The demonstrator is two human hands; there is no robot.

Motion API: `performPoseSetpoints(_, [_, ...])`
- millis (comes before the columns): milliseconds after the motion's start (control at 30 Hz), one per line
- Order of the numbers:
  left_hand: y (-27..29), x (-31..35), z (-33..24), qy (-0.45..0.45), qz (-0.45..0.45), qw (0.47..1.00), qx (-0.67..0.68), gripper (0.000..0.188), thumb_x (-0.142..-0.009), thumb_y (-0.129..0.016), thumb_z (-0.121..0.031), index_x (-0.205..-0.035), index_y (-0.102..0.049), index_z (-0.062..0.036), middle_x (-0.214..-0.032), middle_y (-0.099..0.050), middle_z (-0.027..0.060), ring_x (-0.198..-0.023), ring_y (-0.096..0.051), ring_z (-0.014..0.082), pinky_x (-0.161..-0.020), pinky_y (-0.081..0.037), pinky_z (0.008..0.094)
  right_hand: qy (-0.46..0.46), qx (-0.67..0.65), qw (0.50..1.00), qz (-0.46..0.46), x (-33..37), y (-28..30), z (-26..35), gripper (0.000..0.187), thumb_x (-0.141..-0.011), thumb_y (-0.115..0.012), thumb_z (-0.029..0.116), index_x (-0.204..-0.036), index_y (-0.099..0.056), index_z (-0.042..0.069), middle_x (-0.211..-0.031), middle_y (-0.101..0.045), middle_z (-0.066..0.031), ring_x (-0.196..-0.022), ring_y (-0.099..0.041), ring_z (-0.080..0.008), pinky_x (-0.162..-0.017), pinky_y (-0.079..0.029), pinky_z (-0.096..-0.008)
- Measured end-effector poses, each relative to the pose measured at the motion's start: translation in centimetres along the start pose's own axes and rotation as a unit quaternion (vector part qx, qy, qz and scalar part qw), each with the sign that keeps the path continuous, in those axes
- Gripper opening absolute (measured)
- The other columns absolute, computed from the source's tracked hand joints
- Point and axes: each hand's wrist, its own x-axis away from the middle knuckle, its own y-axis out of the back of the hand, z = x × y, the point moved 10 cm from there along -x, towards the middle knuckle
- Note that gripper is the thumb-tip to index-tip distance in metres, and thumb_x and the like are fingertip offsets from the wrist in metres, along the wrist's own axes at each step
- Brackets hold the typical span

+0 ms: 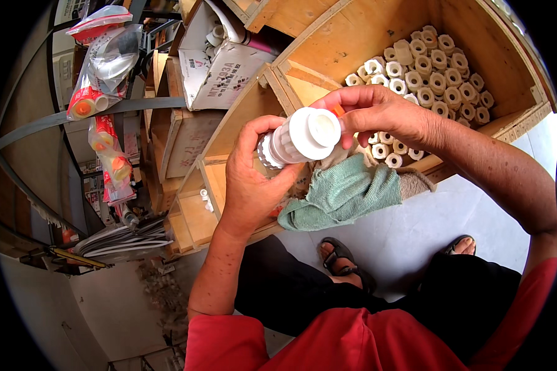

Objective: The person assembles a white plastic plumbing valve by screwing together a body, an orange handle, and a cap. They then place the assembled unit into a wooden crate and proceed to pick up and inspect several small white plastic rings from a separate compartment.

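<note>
Left hand wraps the white fitting, right hand pinches an orange bit beside it; keep that fitting steady.

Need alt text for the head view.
A person's left hand holds a white plastic fitting; the right hand is at its end, beside a small orange piece. Beyond are a green cloth and a wooden bin of off-white, nut-shaped parts.

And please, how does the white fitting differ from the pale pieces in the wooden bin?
The white fitting looks larger than each of the pale pieces. The white fitting is in the left hand; the pale pieces lie heaped in the wooden bin. The white fitting looks bright white; many pale pieces look creamier. Both are light-coloured.
</note>
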Motion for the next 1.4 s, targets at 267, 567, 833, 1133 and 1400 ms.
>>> performPoseSetpoints(267, [0.3,-0.1,-3.1,-0.123,-0.028,0.983,-0.132,0.051,-0.062,-0.069,0.008,-0.109,-0.057,-0.0080,-0.110,-0.059,0.0086,-0.107,-0.054,0.0289,-0.093,-0.044,0.0382,-0.011,-0.036,0.999,0.006,0.0,0.0,-0.2,0.044,-0.091,-0.058,0.033,-0.126,-0.058,0.007,-0.100,-0.066,-0.0021,-0.088,-0.059,-0.0059,-0.074,-0.050,-0.0219])
performPoseSetpoints(567, [-0.7,0.5,-5.7,-0.226,-0.013,0.946,-0.232,0.055,-0.062,-0.066,0.010,-0.113,-0.056,-0.0080,-0.118,-0.056,0.0111,-0.113,-0.052,0.0331,-0.100,-0.040,0.0422,-0.035,-0.107,0.993,0.028,-0.4,-0.3,-1.6,0.040,-0.090,-0.066,0.024,-0.122,-0.060,0.001,-0.093,-0.068,-0.0044,-0.077,-0.064,-0.0073,-0.068,-0.057,-0.0209])
performPoseSetpoints(833, [0.6,-0.3,-1.1,-0.048,-0.042,0.997,-0.037,0.077,-0.074,-0.067,0.007,-0.141,-0.028,-0.0009,-0.135,-0.041,0.0181,-0.125,-0.045,0.0272,-0.107,-0.036,0.0390,-0.010,-0.170,0.985,-0.017,-0.6,0.7,-1.3,0.040,-0.089,-0.068,0.024,-0.121,-0.059,0.001,-0.098,-0.067,-0.0068,-0.082,-0.065,-0.0102,-0.074,-0.058,-0.0240])
performPoseSetpoints(1133, [-1.5,-0.3,3.9,0.162,0.018,0.906,0.391,0.053,-0.096,-0.055,-0.019,-0.139,-0.034,0.0033,-0.128,-0.052,0.0150,-0.113,-0.056,0.0229,-0.099,-0.046,0.0412,0.012,-0.149,0.988,-0.036,-0.7,1.4,-1.0,0.044,-0.090,-0.066,0.020,-0.128,-0.053,0.001,-0.099,-0.067,-0.0049,-0.087,-0.065,-0.0100,-0.075,-0.057,-0.0241])
performPoseSetpoints(1400, [-1.5,-0.2,4.2,0.176,0.005,0.898,0.402,0.041,-0.096,-0.056,-0.020,-0.129,-0.043,0.0025,-0.120,-0.057,0.0122,-0.109,-0.058,0.0188,-0.093,-0.049,0.0381,0.012,-0.097,0.995,-0.023,-0.8,0.9,-0.8,0.038,-0.090,-0.066,0.019,-0.122,-0.056,0.001,-0.097,-0.067,-0.0055,-0.086,-0.065,-0.0095,-0.075,-0.056,-0.0245])
